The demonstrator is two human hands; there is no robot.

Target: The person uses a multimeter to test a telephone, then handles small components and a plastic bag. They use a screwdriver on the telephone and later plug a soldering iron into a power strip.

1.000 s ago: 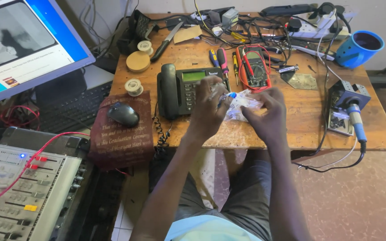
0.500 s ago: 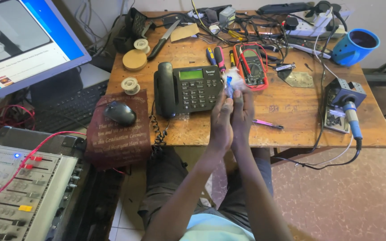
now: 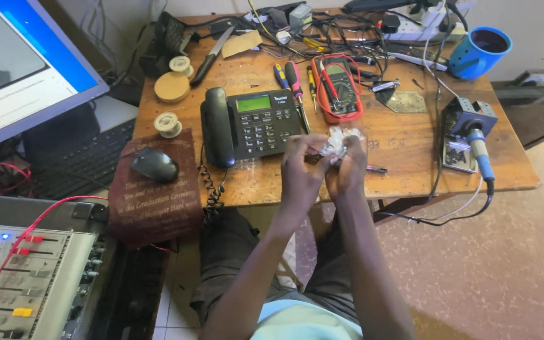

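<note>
Both hands, left hand [image 3: 300,170] and right hand [image 3: 347,170], pinching crumpled white wad [image 3: 338,140] together, above desk edge [image 3: 398,182], beside black desk phone [image 3: 250,123].

Worn wooden table [image 3: 410,165] stood mid-scene, its far edge against a pale wall [image 3: 536,19]. Floor to the right was mottled reddish-brown [image 3: 486,271]; near left showed pale tiles [image 3: 171,315]. A monitor [image 3: 20,69] glowed blue on the far left above a dark keyboard [image 3: 77,170]. A grey mixing console [image 3: 26,277] sat near left. Even daylight, soft shadows.
</note>
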